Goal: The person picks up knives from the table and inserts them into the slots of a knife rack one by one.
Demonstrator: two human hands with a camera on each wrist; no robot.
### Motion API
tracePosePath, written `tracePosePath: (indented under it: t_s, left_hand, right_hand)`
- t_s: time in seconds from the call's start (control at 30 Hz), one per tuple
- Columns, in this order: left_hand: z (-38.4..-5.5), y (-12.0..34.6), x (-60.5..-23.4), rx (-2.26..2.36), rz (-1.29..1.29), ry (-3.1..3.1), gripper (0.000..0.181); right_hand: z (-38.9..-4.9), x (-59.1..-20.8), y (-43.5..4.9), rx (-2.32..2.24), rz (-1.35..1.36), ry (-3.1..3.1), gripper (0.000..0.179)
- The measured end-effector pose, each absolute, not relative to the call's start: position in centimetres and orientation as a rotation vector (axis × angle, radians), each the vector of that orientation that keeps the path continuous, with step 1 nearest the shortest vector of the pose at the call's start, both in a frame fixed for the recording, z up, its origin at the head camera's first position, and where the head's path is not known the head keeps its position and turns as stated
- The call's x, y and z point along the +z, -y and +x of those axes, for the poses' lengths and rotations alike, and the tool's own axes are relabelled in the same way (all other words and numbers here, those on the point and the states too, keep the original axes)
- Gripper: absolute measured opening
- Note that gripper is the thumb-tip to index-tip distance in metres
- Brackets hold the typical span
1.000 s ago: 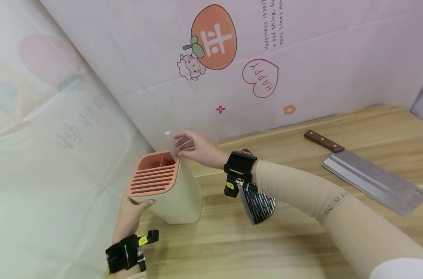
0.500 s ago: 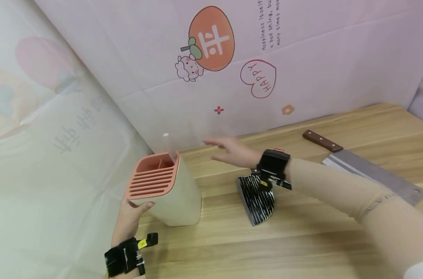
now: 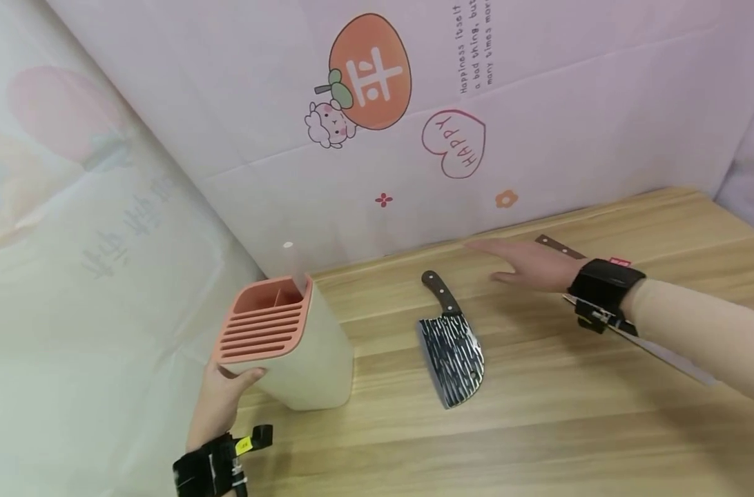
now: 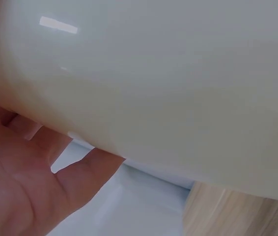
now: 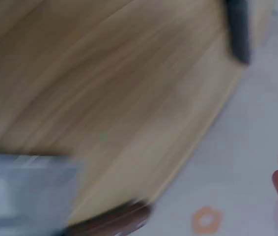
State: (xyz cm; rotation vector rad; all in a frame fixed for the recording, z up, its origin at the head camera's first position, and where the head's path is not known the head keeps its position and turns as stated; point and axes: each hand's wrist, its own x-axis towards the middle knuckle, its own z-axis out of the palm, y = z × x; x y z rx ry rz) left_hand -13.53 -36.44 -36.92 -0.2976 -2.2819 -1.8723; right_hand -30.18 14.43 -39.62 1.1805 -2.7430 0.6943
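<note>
At the left of the head view stands a cream knife block (image 3: 324, 359) with a coral slotted top. My left hand (image 3: 218, 400) grips its near corner, thumb on the front, other fingers (image 4: 87, 177) behind the side wall in the left wrist view. A pale, see-through rod (image 3: 297, 273) pokes up from the block's back corner compartment. My right hand (image 3: 532, 266) is stretched out above the table with nothing in it, overlapping the brown handle (image 3: 560, 246) of a large cleaver. The arm hides much of that cleaver's blade (image 5: 26, 191). Between the hands lies a smaller cleaver (image 3: 453, 359) with a black patterned blade.
The wood-grain table (image 3: 389, 442) ends at a back wall covered with a printed sheet (image 3: 259, 138). A second sheet (image 3: 147, 297) hangs along the left side, close to the block. Both cleavers lie flat on the table.
My right hand has left the pale rod at the block and swung right, over the large cleaver's handle. The small cleaver's handle has come into view. My left hand stays on the block.
</note>
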Motion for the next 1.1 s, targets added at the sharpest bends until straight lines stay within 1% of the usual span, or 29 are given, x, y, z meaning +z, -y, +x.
tracePosePath:
  t_s: [0.1,0.2,0.3,0.47,0.57,0.7,0.93,1.1]
  left_hand:
    - [-13.5,36.3,-36.8,-1.871,-0.283,2.292,0.082]
    - [-13.3,36.4,-36.8,-1.871,-0.263,2.301,0.084]
    - [-13.1,36.5,-36.8,-1.877,-0.225,2.312,0.081]
    - [-13.1,36.5,-36.7,-1.861,-0.218,2.326,0.078]
    - [-13.2,36.4,-36.6,-1.857,-0.241,2.318,0.079]
    - [-13.4,36.5,-36.9,-1.868,-0.274,2.297,0.082]
    - [-13.6,36.8,-37.1,-1.874,-0.313,2.283,0.085]
    - [-13.8,36.7,-37.0,-1.866,-0.291,2.288,0.081]
  right_hand:
    - [-31.6,-41.5,-17.5,0.602,1.153,2.692,0.081]
    - [-32.6,-42.7,-19.5,0.568,1.103,2.715,0.09]
    - [-33.1,-43.3,-21.1,0.61,1.039,2.815,0.094]
    - [-33.7,-44.1,-23.0,0.637,0.874,3.006,0.093]
    - [-34.1,-44.6,-23.6,0.615,0.808,3.061,0.09]
    - [-34.5,-44.9,-23.3,0.565,0.723,3.118,0.084]
    - [-35.6,-44.4,-22.2,0.48,0.551,3.21,0.057]
    - [-36.5,-44.2,-22.2,0.409,0.447,3.26,0.058]
